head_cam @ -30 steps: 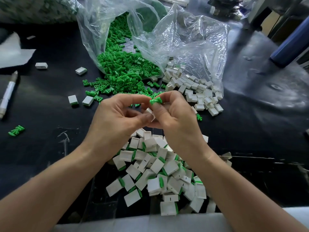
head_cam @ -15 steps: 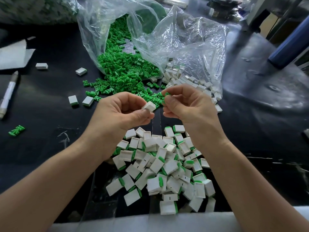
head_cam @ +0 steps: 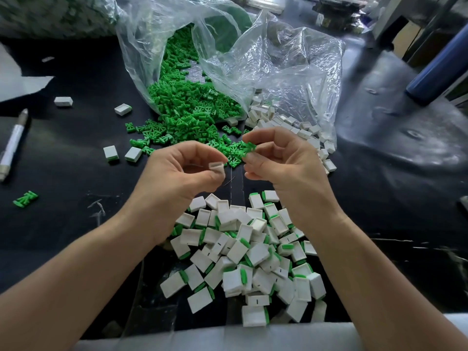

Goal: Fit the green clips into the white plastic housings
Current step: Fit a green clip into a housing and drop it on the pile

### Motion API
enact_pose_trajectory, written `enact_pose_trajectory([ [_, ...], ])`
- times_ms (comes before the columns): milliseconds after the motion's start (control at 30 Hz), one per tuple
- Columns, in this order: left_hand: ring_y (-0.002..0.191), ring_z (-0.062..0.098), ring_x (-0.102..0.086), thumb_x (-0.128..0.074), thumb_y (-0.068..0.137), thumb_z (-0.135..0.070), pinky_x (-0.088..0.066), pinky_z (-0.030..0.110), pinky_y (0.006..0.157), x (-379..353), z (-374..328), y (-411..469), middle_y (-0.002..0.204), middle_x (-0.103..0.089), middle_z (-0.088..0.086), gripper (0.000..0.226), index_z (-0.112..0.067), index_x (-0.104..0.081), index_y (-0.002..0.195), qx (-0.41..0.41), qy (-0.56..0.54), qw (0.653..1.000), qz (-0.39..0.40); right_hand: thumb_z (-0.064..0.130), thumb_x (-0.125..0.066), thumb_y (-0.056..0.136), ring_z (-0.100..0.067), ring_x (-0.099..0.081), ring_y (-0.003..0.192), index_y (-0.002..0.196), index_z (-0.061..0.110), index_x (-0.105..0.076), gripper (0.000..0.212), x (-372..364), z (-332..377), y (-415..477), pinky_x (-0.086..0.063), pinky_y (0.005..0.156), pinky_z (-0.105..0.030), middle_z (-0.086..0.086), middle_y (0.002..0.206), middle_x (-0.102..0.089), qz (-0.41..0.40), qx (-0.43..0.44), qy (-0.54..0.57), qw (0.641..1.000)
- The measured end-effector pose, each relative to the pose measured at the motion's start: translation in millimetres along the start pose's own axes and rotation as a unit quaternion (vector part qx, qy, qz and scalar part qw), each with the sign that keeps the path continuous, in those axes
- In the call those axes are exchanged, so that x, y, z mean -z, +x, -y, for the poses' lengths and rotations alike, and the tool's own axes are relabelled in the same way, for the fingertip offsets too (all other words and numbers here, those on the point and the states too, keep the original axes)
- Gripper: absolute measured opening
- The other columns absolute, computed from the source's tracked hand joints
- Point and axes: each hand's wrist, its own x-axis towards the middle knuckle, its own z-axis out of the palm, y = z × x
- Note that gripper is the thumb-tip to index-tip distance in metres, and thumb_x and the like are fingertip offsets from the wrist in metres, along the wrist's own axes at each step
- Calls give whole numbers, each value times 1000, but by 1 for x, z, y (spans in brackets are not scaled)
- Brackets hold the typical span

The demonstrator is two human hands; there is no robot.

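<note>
One white housing (head_cam: 216,166) pinched in left hand (head_cam: 174,178), green clip (head_cam: 249,148) pinched in right hand (head_cam: 283,158)

- Two hands: my left hand (head_cam: 177,178) pinches one white housing (head_cam: 216,166), my right hand (head_cam: 286,158) one green clip (head_cam: 249,148).
- Two clear bags (head_cam: 291,67), both open.
- One heap of loose clips (head_cam: 187,107), far too many to count.
- One spill of empty housings (head_cam: 304,133), a couple of dozen showing.
- One pile of fitted housings (head_cam: 248,252) near me, several dozen.
- Four stray housings (head_cam: 111,153) off to my left.
- One stray bunch of clips (head_cam: 25,198); I cannot count them.
- One pen (head_cam: 12,145).
</note>
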Motion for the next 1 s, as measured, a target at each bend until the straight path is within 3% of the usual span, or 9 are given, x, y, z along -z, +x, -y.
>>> enact_pose_trajectory([
  [100, 59, 7, -61, -67, 70, 7, -51, 15, 55, -1, -2, -1, 64, -67, -2, 24, -17, -71, 71, 1, -3, 1000, 21, 0, -58, 86, -10, -63, 65, 83, 16, -59, 16, -1, 2, -1, -56, 69, -29, -2, 72, -63, 3, -3, 17, 1000],
  [300, 60, 12, -65, -69, 53, -12, -53, 18, 54, 0, 0, 0, 62, -66, -3, 20, -15, -65, 72, 13, -17, 1000, 10, 1, -56, 87, -7, -64, 61, 81, 13, -58, 13, -3, 2, -1, -55, 64, -24, -4, 72, -65, 3, -12, 31, 999],
  [433, 59, 7, -60, -70, 55, -17, -51, 15, 54, 2, 0, 0, 62, -65, -4, 14, -17, -65, 68, 9, -10, 1000, 15, 0, -58, 86, -13, -58, 64, 87, 20, -62, 20, 0, 1, 0, -54, 70, -31, 1, 65, -58, 3, 13, 6, 1000],
  [533, 60, 8, -59, -69, 55, -18, -50, 16, 54, 1, 1, 1, 64, -66, -2, 15, -16, -66, 70, 10, -3, 1000, 17, 1, -56, 88, -11, -58, 67, 90, 25, -65, 27, 0, 1, -1, -56, 70, -26, 1, 68, -58, 23, 23, -11, 999],
  [633, 65, 13, -65, -69, 54, -19, -53, 19, 54, 1, 1, 0, 73, -70, 9, 20, -12, -65, 73, 17, -12, 1000, 16, 0, -55, 88, -8, -61, 64, 84, 20, -63, 22, -1, 1, -1, -56, 66, -24, 0, 70, -63, 23, 6, -25, 999],
  [733, 64, 14, -68, -68, 55, -19, -54, 20, 54, 0, 0, 0, 74, -72, 8, 22, -12, -64, 75, 27, -18, 999, 24, 0, -55, 88, -9, -65, 61, 80, 15, -54, 16, -1, 1, 0, -57, 63, -25, -3, 70, -66, 11, -24, 4, 1000],
  [833, 64, 14, -68, -68, 56, -18, -54, 20, 55, 0, 0, 0, 73, -72, 8, 20, -12, -66, 75, 28, -12, 999, 28, 4, -61, 85, -16, -66, 72, 78, 17, -54, 17, -1, -1, 1, -56, 72, -28, -6, 78, -69, 3, 0, -49, 999],
  [900, 64, 13, -68, -68, 57, -19, -54, 19, 56, 0, -1, -1, 75, -72, 10, 20, -12, -67, 76, 27, -7, 999, 27, 5, -66, 82, -9, -61, 71, 75, 21, -56, 19, 0, -2, 1, -51, 72, -22, 0, 77, -65, 0, 25, -97, 995],
  [1000, 62, 10, -67, -67, 59, -20, -54, 18, 55, 0, -1, -1, 71, -72, 7, 19, -12, -68, 76, 28, -6, 999, 24, 5, -64, 83, -4, -53, 64, 80, 26, -61, 21, 3, -2, 1, -49, 63, -19, 5, 70, -57, -15, 32, -74, 997],
])
